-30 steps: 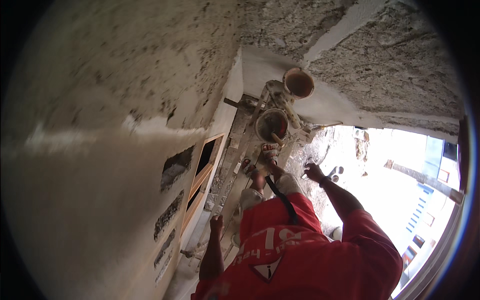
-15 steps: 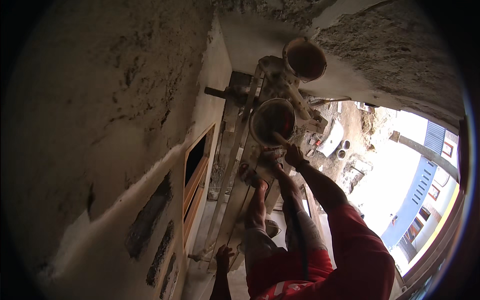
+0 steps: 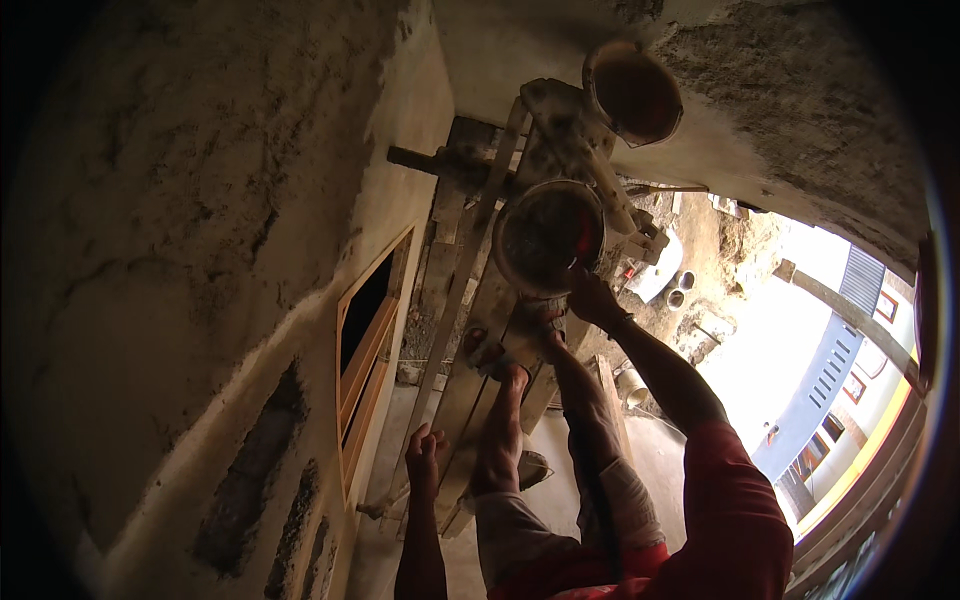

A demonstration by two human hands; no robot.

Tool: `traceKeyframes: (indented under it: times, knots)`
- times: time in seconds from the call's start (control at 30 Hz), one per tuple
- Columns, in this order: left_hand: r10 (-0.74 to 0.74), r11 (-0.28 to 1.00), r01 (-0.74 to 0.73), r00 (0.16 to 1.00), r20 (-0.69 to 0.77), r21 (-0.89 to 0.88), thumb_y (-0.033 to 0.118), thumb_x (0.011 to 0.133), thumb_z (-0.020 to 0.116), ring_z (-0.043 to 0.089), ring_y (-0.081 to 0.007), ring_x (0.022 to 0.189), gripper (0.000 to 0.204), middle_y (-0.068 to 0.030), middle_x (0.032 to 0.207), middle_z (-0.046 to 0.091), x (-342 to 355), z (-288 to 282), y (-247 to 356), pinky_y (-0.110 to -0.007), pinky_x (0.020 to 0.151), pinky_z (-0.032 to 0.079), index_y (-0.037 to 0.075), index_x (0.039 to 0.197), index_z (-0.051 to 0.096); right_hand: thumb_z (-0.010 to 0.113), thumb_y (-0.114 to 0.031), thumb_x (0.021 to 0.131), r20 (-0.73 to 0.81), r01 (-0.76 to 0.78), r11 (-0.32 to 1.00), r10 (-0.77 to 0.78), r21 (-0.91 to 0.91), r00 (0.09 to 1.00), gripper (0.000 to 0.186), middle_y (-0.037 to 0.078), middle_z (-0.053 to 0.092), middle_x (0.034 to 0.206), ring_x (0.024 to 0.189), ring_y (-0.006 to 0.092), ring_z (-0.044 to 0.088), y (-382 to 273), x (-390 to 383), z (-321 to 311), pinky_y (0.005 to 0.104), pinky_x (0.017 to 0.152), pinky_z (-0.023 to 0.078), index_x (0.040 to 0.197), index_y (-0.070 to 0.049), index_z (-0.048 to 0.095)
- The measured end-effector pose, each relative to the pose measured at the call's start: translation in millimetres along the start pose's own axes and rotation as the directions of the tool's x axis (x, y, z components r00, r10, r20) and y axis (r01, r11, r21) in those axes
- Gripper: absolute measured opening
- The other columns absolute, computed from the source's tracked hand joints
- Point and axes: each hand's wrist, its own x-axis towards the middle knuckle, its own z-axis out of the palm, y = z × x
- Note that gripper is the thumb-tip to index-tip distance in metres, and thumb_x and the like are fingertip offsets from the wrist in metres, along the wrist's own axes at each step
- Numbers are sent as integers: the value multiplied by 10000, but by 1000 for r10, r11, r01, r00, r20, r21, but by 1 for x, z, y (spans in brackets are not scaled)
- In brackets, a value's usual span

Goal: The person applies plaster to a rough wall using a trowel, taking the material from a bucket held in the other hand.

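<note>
One bucket rim (image 3: 500, 246) at right hand (image 3: 594, 302); left hand (image 3: 426, 456) clear.

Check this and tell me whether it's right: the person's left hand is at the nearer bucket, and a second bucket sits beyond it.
Wrong hand: the head view shows the right hand at the nearer bucket, with the left hand well apart from it. The second bucket does sit beyond.
</note>
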Motion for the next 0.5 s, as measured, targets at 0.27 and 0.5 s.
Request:
traceKeyframes:
  times: [0.27, 0.5]
  knots:
    - [-18, 997, 14, 999, 51, 76, 281, 983, 540, 618, -212, 1018, 479, -159, 1193, 588, 9, 13, -44, -334, 886, 508, -10, 1354, 454, 570, -283, 854, -272, 95, 969, -157, -229, 949, 425, 256, 655, 900, 831, 388, 666, 25, 84, -33, 510, 712, 533, 1165, 5, 535]
    - [-77, 996, 74, 996, -45, -52, 271, 996, 512, 609, -262, 1021, 481, -203, 1163, 571, 0, -13, -71, -381, 859, 531, -47, 1347, 426, 565, -231, 817, 195, 222, 943, -176, -247, 965, 492, 222, 663, 886, 757, 352, 673, 12, 20, -36, 477, 650, 538, 1251, 0, 537]
